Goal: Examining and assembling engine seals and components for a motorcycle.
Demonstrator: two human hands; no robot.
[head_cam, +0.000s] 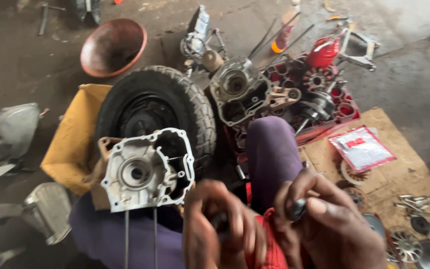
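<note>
**Two hands work a small dark part over a red cloth, engine pieces spread around**

Head camera, looking down: only 1 view is given, and the near hands are blurred.

The right hand (332,226) sits low and right in the picture. Its thumb and forefinger pinch a small dark part (297,209), rounded and shiny at the tip, likely metal. It looks light, hard and stiff, and probably slick with oil, so a firm fingertip pinch near its middle suits it best. The other fingers curl inward, knuckles up.

The left hand (222,229) is just beside it, to the left, fingers bent and closed around something dark at its centre. Blur hides what that is, so I cannot tell whether it grips the same part or a second piece. Both hands rest against a red cloth (274,246) lying on the lap, between purple trouser legs (269,149).

Above the left hand, a silver engine cover (148,169) stands on edge, with 2 thin rods below it. Behind it lies a black knobbly tyre (158,107) on a yellow sack (73,139). A grey engine case (237,89) and a red crate (347,107) of parts sit further back. A plastic packet (362,149) lies on cardboard (399,174) to the right.
</note>
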